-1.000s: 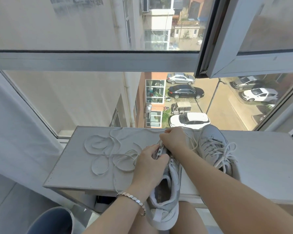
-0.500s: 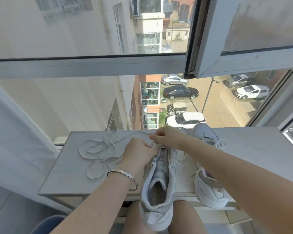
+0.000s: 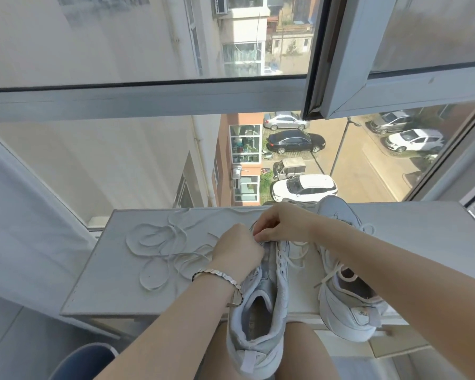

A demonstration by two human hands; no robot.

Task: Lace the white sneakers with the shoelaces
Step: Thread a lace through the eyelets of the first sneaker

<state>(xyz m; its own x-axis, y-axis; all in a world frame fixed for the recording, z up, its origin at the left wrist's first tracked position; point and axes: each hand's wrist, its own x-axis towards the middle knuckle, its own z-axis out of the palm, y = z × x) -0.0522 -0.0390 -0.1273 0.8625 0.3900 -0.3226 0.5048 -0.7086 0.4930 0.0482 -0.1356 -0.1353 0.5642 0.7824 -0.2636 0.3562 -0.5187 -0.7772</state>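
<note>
White sneaker (image 3: 261, 311) lay toe on the table (image 3: 107, 292), its heel overhanging the edge above the person's lap, beside a window. The left hand (image 3: 236, 253), a bracelet (image 3: 220, 275) at its wrist, gripped the sneaker's upper, while the right hand (image 3: 280, 223) pinched the shoelace (image 3: 163, 244) near the front eyelets, its slack looped across the table to the left. A second sneaker (image 3: 346, 297), laced, rested just to the right.

A pale grey painted ledge (image 3: 99, 283) ran beneath a grey-white window frame (image 3: 148, 102). Through the glass, far below — a white car (image 3: 305, 187), a black saloon (image 3: 295, 141) and a silver car (image 3: 285, 122) stood parked. A white curtain (image 3: 17, 229) hung past the ledge's left edge; a blue round rim (image 3: 85, 360) showed below its near-left corner.
</note>
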